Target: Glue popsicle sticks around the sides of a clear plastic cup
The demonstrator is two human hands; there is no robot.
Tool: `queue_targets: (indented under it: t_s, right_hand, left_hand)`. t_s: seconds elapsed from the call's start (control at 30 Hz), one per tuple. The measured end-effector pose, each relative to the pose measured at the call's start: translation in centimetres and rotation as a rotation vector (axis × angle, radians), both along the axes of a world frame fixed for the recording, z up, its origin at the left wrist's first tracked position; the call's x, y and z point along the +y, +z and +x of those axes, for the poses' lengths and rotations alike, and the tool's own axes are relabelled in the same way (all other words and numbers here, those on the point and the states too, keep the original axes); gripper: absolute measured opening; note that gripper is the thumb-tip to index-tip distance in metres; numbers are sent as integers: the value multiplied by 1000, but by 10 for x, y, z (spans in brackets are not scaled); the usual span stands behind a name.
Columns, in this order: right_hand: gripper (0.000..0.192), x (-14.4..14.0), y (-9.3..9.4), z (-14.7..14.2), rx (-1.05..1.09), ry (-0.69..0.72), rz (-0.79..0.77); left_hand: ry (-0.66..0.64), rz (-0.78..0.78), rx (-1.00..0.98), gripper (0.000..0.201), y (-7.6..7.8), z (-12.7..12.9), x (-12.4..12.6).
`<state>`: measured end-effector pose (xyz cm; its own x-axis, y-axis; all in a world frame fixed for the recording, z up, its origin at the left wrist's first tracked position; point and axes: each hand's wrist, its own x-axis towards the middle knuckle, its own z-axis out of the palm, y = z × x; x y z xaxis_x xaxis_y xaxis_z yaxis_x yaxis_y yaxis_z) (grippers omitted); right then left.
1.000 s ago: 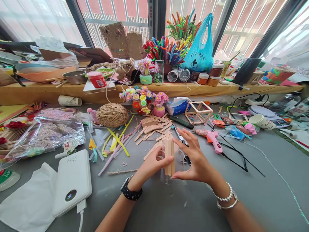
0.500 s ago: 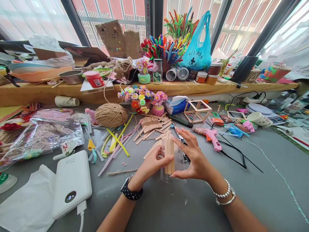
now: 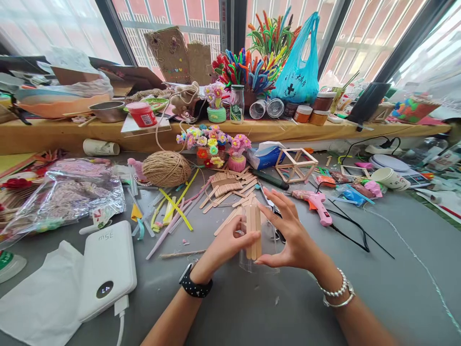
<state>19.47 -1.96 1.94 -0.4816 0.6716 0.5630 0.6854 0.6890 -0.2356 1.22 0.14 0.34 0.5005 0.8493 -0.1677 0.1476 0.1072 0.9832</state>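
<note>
Standing upright on clear cup [image 3: 259,262]: wooden sticks [image 3: 253,233].

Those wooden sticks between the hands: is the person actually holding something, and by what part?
Yes. Both hands, left hand and right hand, cup a clear plastic cup by its sides. The left thumb presses the wooden sticks against its wall.
</note>
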Motion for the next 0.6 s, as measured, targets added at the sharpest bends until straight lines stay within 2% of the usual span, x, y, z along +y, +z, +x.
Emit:
queue_targets:
  t_s: [0.2, 0.33, 0.6]
  right_hand:
    - [90, 0, 1, 0, 8, 0, -6]
    - [89, -1, 3, 0, 2, -28, -46]
    - [104, -2, 4, -4, 53, 11, -116]
  left_hand:
    - [12, -4, 10, 53, 0, 1, 0]
    - [68, 17, 40, 57, 1, 1, 0]
    - [59, 5, 82, 60, -1, 2, 0]
